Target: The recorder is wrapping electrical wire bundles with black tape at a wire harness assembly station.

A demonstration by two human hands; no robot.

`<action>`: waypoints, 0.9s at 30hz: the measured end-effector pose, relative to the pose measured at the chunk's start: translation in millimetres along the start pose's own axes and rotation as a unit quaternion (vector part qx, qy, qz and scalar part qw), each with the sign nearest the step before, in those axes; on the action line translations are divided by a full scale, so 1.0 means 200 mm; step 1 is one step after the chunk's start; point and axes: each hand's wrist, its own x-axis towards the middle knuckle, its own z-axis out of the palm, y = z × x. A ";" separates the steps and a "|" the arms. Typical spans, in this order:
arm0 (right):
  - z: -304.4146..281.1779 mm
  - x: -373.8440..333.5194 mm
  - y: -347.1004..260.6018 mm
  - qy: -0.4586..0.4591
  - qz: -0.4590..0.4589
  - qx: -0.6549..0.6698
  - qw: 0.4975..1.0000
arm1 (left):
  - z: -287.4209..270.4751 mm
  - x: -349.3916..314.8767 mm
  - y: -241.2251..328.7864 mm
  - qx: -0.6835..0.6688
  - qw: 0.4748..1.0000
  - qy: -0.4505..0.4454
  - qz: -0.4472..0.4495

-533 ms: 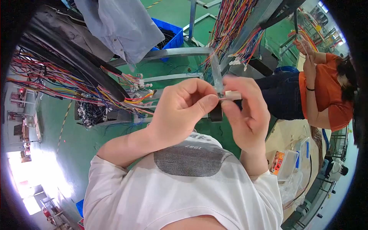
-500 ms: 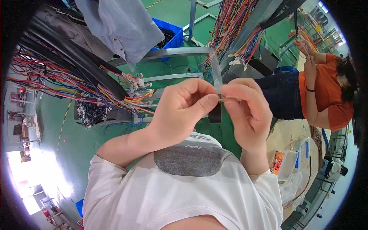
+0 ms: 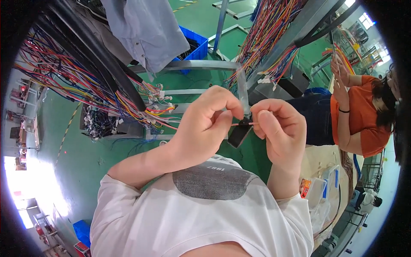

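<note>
Big wire loom (image 3: 90,85) hangs off to the left of both hands. Left hand (image 3: 205,124) and right hand (image 3: 280,128) pinch a thin wire (image 3: 245,124) between them, small black connector (image 3: 239,133) dangling below. Best keep fingertips close, wire taut.

A single head-worn fisheye camera looks steeply down the person's own front, so the white shirt (image 3: 205,214) fills the lower part and both forearms rise from it to the close, central hands. The green floor (image 3: 85,145) lies far below. Straight frames bend toward the dark round rim, where a co-worker (image 3: 364,120) stands at right.
</note>
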 end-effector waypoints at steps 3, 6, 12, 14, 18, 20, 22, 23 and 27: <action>0.01 0.00 0.01 0.005 0.024 0.011 1.000 | -0.01 0.00 -0.03 0.077 0.991 0.014 0.106; 0.03 0.00 0.00 0.035 0.037 0.002 0.999 | 0.03 -0.02 0.04 0.110 0.984 0.034 0.139; 0.06 0.01 -0.02 0.060 0.037 -0.033 0.997 | 0.04 0.00 -0.02 0.202 0.949 0.083 0.229; 0.07 0.01 -0.01 0.067 0.017 -0.074 0.995 | 0.05 0.01 -0.01 0.192 0.954 0.075 0.217; 0.06 0.02 -0.01 0.071 -0.003 -0.182 0.981 | 0.04 0.01 -0.03 0.085 0.990 0.011 0.108; 0.07 0.02 -0.01 0.064 -0.014 -0.195 0.979 | 0.02 0.01 0.02 0.076 0.996 -0.016 0.033; 0.05 0.03 0.00 0.050 -0.044 -0.243 0.968 | 0.01 0.03 0.02 0.134 0.986 -0.076 -0.065; 0.05 0.03 0.01 0.044 -0.047 -0.244 0.968 | 0.01 0.03 -0.01 0.135 0.987 -0.070 -0.062; 0.07 0.02 0.00 0.037 -0.069 -0.248 0.966 | -0.02 0.06 -0.04 -0.060 0.970 -0.114 -0.208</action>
